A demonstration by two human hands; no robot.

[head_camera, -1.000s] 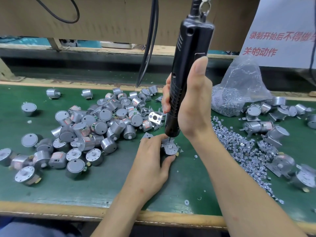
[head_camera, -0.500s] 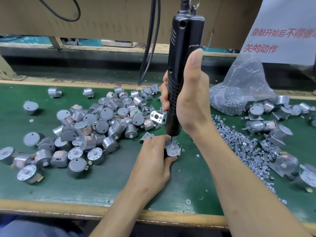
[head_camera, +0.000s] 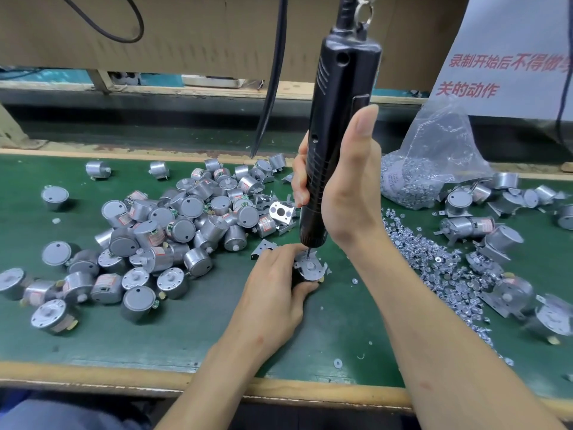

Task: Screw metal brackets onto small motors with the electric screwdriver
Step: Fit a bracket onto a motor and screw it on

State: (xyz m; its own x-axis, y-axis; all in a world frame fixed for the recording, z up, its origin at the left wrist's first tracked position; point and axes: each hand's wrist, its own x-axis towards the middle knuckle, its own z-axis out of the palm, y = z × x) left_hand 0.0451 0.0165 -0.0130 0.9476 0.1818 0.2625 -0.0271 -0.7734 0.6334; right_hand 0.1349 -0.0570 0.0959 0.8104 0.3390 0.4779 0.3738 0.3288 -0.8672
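The right hand (head_camera: pixel 344 193) is gripping the electric screwdriver (head_camera: pixel 338 131) upright, its bit apparently bearing straight down on the bracket (head_camera: pixel 311 266) of the motor (head_camera: pixel 302 279) the left hand (head_camera: pixel 273 293) is clasping.

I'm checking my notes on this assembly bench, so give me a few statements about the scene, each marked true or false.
1. The right hand grips the electric screwdriver, bit pointing down. True.
2. The left hand holds a motor under the bit. True.
3. The clear bag sits left of the screwdriver. False: it sits to its right, towards the back.
4. The bench mat is red. False: it is green.
5. The pile of bare motors lies left of both hands. True.
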